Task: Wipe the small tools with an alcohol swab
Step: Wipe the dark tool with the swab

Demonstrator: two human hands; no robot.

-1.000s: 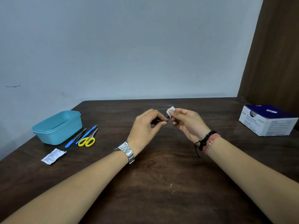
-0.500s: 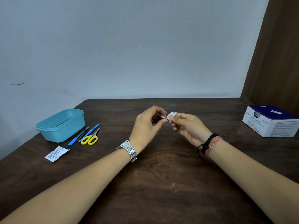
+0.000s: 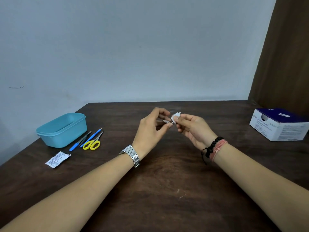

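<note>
Holding a small metal tool (image 3: 165, 121) between thumb and fingertips, the left hand (image 3: 151, 129) is raised above the middle of the dark wooden table (image 3: 167, 190); what kind of tool it is I cannot tell, because it is small and mostly covered by the fingers. The right hand (image 3: 194, 129) pinches a white alcohol swab (image 3: 175, 116) and the swab touches the end of the tool, so both hands meet there, above the table and not resting on it. The left wrist carries a silver watch (image 3: 133, 154), the right wrist carries a black bead bracelet (image 3: 213, 145) and a pink cord bracelet (image 3: 219, 149). On the left side of the table stands a light blue plastic box (image 3: 62, 131). Just beside it lie a blue-handled tool (image 3: 78, 143), a second blue-handled tool (image 3: 91, 137), and small scissors with yellow handles (image 3: 93, 143), close together. Nearer to the person lies a torn white swab wrapper (image 3: 57, 159). At the far right sits a white and dark blue carton of swabs (image 3: 280, 124).
</note>
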